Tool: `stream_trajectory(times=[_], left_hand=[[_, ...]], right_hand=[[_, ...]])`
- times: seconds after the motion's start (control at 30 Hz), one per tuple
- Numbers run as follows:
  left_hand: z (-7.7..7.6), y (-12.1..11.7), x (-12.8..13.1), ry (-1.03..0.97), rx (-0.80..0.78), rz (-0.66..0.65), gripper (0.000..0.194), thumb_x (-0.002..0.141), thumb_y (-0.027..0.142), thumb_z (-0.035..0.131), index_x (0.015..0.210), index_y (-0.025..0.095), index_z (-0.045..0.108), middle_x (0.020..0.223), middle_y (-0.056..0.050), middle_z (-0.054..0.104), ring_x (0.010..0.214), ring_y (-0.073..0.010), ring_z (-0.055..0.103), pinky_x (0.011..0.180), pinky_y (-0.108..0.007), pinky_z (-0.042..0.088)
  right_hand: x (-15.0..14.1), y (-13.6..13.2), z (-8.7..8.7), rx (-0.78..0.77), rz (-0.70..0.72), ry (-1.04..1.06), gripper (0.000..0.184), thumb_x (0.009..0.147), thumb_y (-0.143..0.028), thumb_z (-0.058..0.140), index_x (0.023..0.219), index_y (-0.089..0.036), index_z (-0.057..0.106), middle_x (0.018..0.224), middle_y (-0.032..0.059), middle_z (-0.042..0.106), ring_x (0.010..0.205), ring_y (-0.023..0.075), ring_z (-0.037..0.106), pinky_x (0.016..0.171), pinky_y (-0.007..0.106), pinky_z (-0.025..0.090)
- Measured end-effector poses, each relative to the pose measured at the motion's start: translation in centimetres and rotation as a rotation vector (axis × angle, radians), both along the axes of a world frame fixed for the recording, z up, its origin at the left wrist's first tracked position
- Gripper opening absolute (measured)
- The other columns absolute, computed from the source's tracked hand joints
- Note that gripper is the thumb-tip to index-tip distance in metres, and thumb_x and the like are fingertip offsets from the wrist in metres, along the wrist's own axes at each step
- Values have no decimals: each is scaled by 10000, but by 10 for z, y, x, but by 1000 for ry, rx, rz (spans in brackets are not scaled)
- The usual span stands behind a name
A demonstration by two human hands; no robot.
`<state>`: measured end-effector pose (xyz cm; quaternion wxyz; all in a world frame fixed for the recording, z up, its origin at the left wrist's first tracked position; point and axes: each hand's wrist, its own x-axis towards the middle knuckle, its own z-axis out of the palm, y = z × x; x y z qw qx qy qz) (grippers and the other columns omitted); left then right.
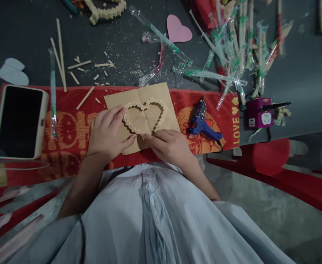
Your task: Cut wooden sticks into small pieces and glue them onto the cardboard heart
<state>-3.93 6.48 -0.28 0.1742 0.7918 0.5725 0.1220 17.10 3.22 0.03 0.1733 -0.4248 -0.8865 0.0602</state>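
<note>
A heart-shaped frame point(163, 116) built from short pale wooden stick pieces lies on a creased sheet of brown paper point(161, 91). My left hand point(106, 134) holds the frame's left side, with the fingertips on its upper left edge and the thumb near the bottom point. At that bottom point, the fingers of my right hand point(172, 146) are pinched against the frame's lower right edge. Whether a small loose piece sits between those fingertips is hidden. To the right, a blue hot glue gun point(202, 124) rests on the red towel point(227, 124).
A phone point(20, 121) lies at the left, beside a wrapped chopstick packet point(52, 95). Thin sticks point(60, 55) and cut bits scatter the dark table point(139, 44). Plastic-wrapped chopsticks point(240, 40), a pink paper heart point(178, 29) and a purple box point(258, 113) are also there.
</note>
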Motion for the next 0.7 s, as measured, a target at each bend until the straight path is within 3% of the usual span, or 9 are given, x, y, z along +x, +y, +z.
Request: stream_trajectory(times=[0.2, 0.43, 0.7], left_hand=[[-1, 0, -2, -50, 14, -14, 715, 677, 353, 663, 1350, 231, 453, 1384, -116, 469, 1257, -329, 430, 1073, -498, 320], [1, -2, -4, -80, -12, -81, 341, 724, 367, 641, 1062, 327, 662, 1396, -24, 447, 1287, -299, 389, 1097, -499, 315], [-2, -1, -3, -72, 23, -153, 222, 812, 366, 560, 963, 307, 712, 1361, -18, 494, 1245, -282, 405, 1069, -469, 333]], right_hand=[[-8, 3, -2, -59, -127, 12, 249, 933, -326, 482, 992, -170, 667, 748, 43, 641, 688, 142, 532, 610, 282, 324], [-17, 8, -2, -90, -161, -36, 258, 930, -300, 468, 831, -174, 671, 729, 45, 634, 686, 158, 511, 628, 300, 315], [-19, 10, -4, -64, -152, 2, 297, 946, -258, 417, 836, -162, 675, 703, 41, 609, 664, 150, 486, 612, 295, 303]])
